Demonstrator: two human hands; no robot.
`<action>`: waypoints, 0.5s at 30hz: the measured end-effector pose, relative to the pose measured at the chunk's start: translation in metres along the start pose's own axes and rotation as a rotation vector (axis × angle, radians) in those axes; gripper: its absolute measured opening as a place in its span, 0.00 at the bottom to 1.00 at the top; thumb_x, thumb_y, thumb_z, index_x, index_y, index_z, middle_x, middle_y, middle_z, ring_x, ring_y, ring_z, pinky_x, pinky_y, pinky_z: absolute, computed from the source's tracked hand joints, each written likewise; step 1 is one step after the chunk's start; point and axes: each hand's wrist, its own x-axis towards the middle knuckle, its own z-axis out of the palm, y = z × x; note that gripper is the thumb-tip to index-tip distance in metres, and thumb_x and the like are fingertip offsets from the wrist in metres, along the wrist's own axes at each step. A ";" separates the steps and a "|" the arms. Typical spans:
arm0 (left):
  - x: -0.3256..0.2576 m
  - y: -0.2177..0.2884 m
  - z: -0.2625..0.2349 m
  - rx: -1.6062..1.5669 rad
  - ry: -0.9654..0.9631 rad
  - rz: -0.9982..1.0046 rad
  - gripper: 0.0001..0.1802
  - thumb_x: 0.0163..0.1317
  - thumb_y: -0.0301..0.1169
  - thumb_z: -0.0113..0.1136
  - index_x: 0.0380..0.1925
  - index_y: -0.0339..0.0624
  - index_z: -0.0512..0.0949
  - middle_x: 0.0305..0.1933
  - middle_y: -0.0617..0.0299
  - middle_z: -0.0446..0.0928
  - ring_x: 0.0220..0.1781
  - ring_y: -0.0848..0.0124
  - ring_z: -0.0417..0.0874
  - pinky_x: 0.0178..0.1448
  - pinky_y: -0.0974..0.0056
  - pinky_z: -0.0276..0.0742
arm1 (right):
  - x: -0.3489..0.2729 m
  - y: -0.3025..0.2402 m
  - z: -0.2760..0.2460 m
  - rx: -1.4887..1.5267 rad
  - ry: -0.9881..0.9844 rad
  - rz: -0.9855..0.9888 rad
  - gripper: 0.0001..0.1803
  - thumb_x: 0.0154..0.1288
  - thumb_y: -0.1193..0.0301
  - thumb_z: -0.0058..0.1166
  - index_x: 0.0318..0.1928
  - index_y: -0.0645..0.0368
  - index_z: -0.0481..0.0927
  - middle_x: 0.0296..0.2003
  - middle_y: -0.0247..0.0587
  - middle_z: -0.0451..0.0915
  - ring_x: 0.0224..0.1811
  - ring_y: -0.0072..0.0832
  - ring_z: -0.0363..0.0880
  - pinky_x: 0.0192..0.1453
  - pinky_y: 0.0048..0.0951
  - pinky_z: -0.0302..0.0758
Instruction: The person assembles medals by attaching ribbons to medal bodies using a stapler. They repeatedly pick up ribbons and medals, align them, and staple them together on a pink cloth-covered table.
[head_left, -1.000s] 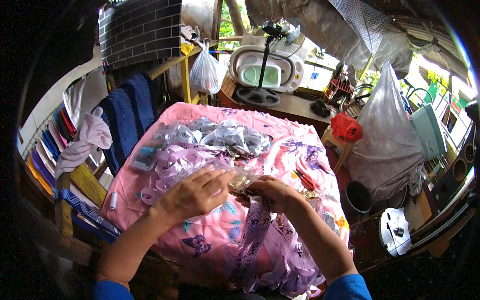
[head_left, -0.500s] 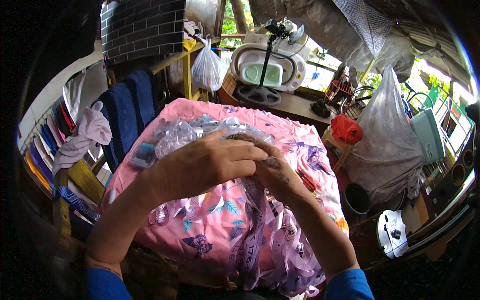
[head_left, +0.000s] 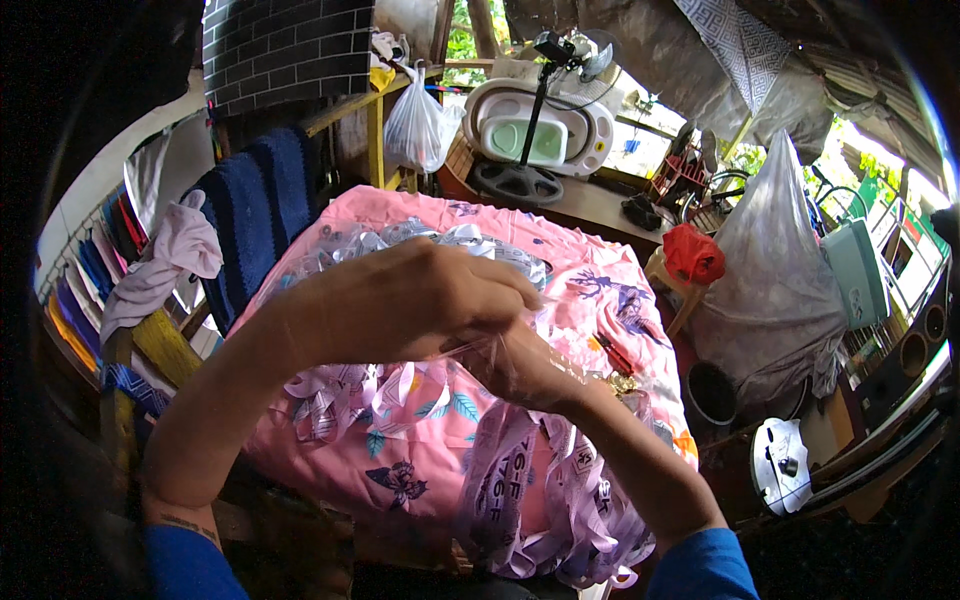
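Observation:
Over the middle of the table my left hand (head_left: 435,295) arches across my right hand (head_left: 515,365), and the two meet. Both are closed on a thin piece of clear plastic film (head_left: 480,347), which glints between them; my right fingertips are partly hidden. Lilac printed ribbons (head_left: 580,480) lie in a long heap at the table's near right edge. More ribbons (head_left: 335,395) lie under my left forearm. Behind my hands is a pile of clear plastic with greyish printed strips (head_left: 470,240). The table has a pink cloth (head_left: 420,475) with leaves and butterflies.
A small red-handled tool (head_left: 612,352) and gold-coloured pieces (head_left: 622,384) lie right of my hands. Beyond the table stand a black fan (head_left: 520,185) and a baby bath (head_left: 590,140). A red plastic bag (head_left: 693,255) sits to the right, a blue towel (head_left: 255,220) to the left.
Both hands have come nearer to me and lower, away from the plastic pile. My left wrist is bent more, and the clear film now shows between my hands.

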 end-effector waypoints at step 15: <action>-0.021 -0.010 0.027 -0.373 -0.003 -0.155 0.09 0.53 0.21 0.63 0.34 0.35 0.76 0.36 0.53 0.80 0.40 0.57 0.83 0.46 0.58 0.77 | -0.003 0.033 0.079 0.965 -0.068 0.350 0.13 0.71 0.75 0.47 0.53 0.61 0.76 0.51 0.42 0.78 0.54 0.31 0.75 0.60 0.34 0.73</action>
